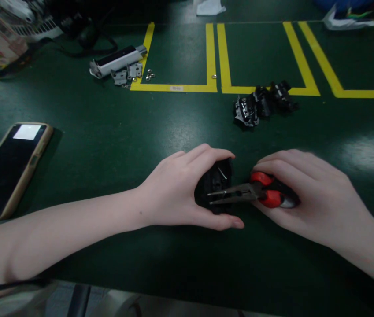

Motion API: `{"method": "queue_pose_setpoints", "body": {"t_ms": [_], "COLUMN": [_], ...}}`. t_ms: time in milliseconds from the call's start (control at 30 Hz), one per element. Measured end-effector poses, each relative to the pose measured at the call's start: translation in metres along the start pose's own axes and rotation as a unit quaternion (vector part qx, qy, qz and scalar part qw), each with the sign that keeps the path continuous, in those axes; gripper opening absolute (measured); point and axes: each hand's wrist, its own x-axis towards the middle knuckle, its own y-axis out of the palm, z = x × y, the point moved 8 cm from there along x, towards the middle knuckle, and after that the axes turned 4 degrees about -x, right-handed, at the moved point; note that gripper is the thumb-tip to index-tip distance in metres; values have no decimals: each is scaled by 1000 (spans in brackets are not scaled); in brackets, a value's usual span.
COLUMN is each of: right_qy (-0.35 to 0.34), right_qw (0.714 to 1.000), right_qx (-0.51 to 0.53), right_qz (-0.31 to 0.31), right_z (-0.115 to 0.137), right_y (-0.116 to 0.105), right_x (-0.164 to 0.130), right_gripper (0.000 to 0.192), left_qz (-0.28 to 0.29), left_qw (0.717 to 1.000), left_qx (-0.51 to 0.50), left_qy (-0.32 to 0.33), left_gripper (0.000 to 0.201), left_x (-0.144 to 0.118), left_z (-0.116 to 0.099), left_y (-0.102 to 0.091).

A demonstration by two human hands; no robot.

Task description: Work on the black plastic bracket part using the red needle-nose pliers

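Observation:
A dark, hollow plastic part (218, 178) rests within the curve of my left hand (180, 189), gripped between the thumb and fingers near the table. Some thin metal pieces show inside it. My right hand (309, 193) is closed around the red and black handles of long-nose pliers (244, 192). Their jaws point left, slightly parted, and their tips lie over the inside of the dark part. Whether the tips touch anything there, I cannot tell. Beyond my hands lie several black mechanical assemblies (262, 103) in a loose cluster.
The green table (107, 145) carries yellow tape outlines (173, 88) along its far side. A white and black cylindrical part (117, 61) lies back left beside small metal brackets (127, 74) and several rings (149, 75). At far left is a phone (11, 167) in a tan case.

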Motion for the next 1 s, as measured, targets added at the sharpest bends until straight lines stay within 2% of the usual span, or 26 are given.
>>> {"method": "queue_pose_setpoints", "body": {"t_ms": [433, 667, 833, 1000], "right_qy": [26, -19, -15, -21], "right_qw": [998, 999, 1000, 1000], "right_qx": [58, 24, 23, 5], "right_qz": [-16, -16, -7, -1], "right_z": [-4, 0, 2, 7], "right_y": [-2, -4, -2, -1], "right_x": [-2, -3, -1, -2], "right_gripper": [17, 11, 12, 15], "left_qz": [43, 40, 40, 21], "left_qw": [998, 998, 999, 1000], "left_qx": [39, 44, 11, 7], "left_qy": [-3, 9, -8, 16], "left_gripper": [81, 82, 82, 78], "left_x": [0, -1, -1, -2], "left_z": [1, -1, 1, -2], "left_y": [6, 6, 7, 5]}}
